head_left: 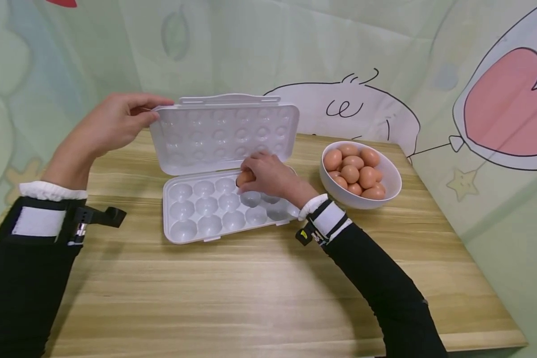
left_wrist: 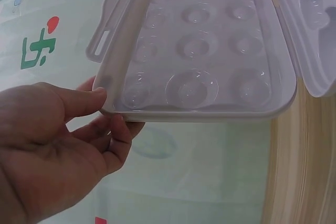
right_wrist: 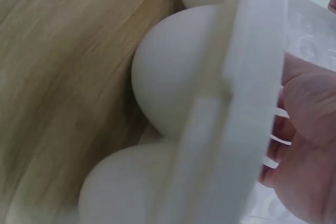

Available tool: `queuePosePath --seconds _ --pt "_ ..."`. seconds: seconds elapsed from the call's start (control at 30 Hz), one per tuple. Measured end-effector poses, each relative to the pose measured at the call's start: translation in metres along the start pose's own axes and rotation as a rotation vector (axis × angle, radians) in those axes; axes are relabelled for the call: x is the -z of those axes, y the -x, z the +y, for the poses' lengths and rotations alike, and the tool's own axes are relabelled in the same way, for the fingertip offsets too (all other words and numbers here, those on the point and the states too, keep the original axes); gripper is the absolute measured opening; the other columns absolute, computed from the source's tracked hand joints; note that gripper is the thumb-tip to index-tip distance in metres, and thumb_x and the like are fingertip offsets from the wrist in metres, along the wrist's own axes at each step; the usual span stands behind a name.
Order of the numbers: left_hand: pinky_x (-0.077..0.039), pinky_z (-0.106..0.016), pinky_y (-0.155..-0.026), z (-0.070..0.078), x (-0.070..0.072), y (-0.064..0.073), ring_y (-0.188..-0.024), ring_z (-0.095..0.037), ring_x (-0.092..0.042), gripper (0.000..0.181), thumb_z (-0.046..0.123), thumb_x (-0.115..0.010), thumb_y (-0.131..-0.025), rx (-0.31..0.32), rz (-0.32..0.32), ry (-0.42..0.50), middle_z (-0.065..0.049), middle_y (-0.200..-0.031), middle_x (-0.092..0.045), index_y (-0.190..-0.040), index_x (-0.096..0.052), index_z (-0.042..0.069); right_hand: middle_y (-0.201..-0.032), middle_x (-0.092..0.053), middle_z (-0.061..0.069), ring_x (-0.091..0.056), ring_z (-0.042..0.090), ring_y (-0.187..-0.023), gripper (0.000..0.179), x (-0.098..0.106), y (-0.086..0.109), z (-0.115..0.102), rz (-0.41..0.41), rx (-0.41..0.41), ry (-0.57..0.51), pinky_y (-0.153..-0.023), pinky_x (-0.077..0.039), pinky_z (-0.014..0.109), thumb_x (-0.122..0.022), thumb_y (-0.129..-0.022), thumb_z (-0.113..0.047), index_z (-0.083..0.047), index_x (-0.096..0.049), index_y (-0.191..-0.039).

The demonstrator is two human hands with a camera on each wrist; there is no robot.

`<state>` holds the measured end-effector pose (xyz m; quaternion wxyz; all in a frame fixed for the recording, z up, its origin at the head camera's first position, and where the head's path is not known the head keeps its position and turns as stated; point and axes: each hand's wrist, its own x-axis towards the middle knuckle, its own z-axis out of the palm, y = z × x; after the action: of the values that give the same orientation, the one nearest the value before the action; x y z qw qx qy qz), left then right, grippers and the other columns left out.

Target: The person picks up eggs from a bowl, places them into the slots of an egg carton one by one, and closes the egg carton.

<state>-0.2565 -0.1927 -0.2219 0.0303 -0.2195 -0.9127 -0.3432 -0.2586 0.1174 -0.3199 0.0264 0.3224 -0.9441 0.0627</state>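
Note:
A white plastic egg box [head_left: 219, 226] lies open on the table, its bottom half lined with round hollows. At the lid's [head_left: 223, 134] upper left corner, my left hand [head_left: 112, 122] pinches the rim between thumb and fingers; the left wrist view shows this grip on the lid [left_wrist: 197, 51] up close. My right hand [head_left: 273, 174] holds a brown egg [head_left: 245, 178] at the back row of hollows, right of the middle. Its palm and wrist hide the hollows at the right end. In the right wrist view the box edge [right_wrist: 252, 103] covers part of the hand [right_wrist: 310, 145].
To the right of the box stands a white bowl [head_left: 362, 201] heaped with brown eggs [head_left: 350, 174]. The wooden table [head_left: 250, 298] ends at a right edge beside a printed cloth [head_left: 496, 223], which also hangs behind the box.

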Motion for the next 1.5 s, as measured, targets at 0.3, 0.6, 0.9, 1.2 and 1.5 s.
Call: queuePosePath --seconds 0.3,0.6,0.9,1.2,1.5 --pt "-0.046 -0.014 -0.068 -0.001 -0.002 0.002 -0.093 -0.019 -0.055 0.037 0.023 -0.045 -0.099 -0.001 -0.007 0.031 -0.013 -0.125 -0.052 -0.135 -0.052 0.019 -0.107 -0.06 0.005 -0.049 0.021 -0.103 0.043 0.031 0.026 0.015 0.196 0.077 -0.106 -0.09 -0.038 0.031 -0.065 -0.086 -0.041 -0.006 -0.064 -0.111" --pt "-0.045 -0.013 -0.069 -0.002 -0.002 0.001 -0.094 -0.019 -0.053 0.037 0.024 -0.043 -0.1 -0.003 -0.008 0.027 -0.013 -0.124 -0.052 -0.136 -0.051 0.019 -0.109 -0.059 0.005 -0.045 0.02 -0.106 0.039 0.087 0.093 0.061 0.238 -0.147 -0.152 -0.089 -0.039 0.038 -0.058 -0.091 -0.041 -0.01 -0.063 -0.114" --pt "-0.045 -0.011 -0.069 -0.008 0.003 0.003 -0.094 -0.016 -0.053 0.037 0.024 -0.044 -0.099 -0.001 -0.013 0.016 -0.013 -0.126 -0.051 -0.136 -0.051 0.021 -0.112 -0.059 0.012 -0.049 0.03 -0.106 0.038 0.11 0.147 0.122 0.181 -0.354 -0.164 -0.088 -0.04 0.048 -0.057 -0.093 -0.034 -0.003 -0.063 -0.114" --pt "-0.044 -0.012 -0.067 -0.012 0.006 0.006 -0.088 -0.015 -0.054 0.037 0.023 -0.044 -0.099 -0.001 0.002 0.005 -0.014 -0.122 -0.052 -0.136 -0.051 0.021 -0.114 -0.055 0.017 -0.048 0.033 -0.105 0.047 0.098 0.17 0.15 0.108 -0.49 -0.196 -0.088 -0.039 0.05 -0.054 -0.093 -0.041 -0.001 -0.058 -0.118" --pt "-0.045 -0.011 -0.066 -0.011 0.005 0.005 -0.086 -0.013 -0.055 0.036 0.02 -0.045 -0.099 -0.03 0.009 0.004 -0.015 -0.12 -0.054 -0.134 -0.052 0.02 -0.11 -0.057 0.018 -0.054 0.031 -0.097 0.038 0.076 0.173 0.165 0.086 -0.473 -0.249 -0.084 -0.043 0.048 -0.061 -0.091 -0.023 0.002 -0.057 -0.119"
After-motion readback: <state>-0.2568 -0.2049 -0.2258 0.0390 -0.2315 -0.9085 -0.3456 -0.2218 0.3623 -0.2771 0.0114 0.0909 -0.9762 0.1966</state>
